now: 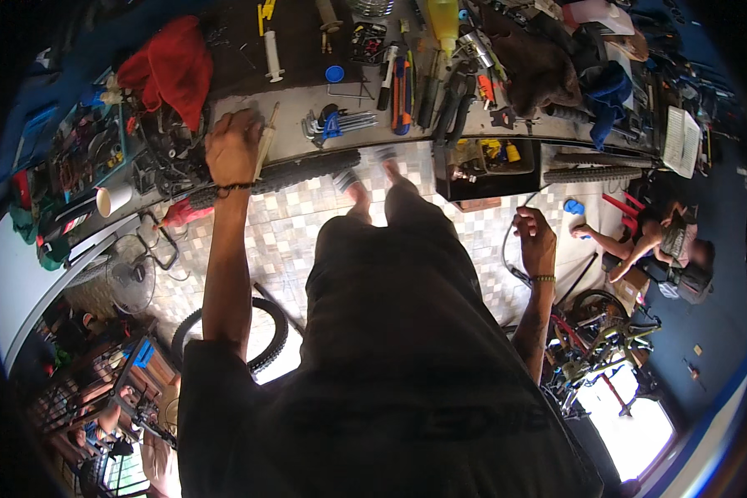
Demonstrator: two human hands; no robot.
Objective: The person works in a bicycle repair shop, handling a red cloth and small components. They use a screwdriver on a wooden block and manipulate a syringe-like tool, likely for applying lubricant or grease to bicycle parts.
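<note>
My left hand (234, 148) is over the front edge of the workbench (299, 133), fingers curled down. A slim, pale yellowish tube (266, 143), syringe-like, stands at its thumb side and seems to be in its grip; the fingertips are hidden. To the right lies a blue-holder hex key set (340, 123). Lower right, my right hand (536, 239) is closed in front of the bench, fingers bent together. A thin grey hose (507, 242) curves beside it and appears pinched at the fingers. A white syringe (272, 56) lies farther back on a dark mat.
Pliers (454, 104), a utility knife (402, 95) and a yellow bottle (444, 25) crowd the bench. A red cloth (178, 70) is at left. Below the edge are an open drawer (490, 170) and tires (593, 174). Another person (660, 241) sits at right near bicycles.
</note>
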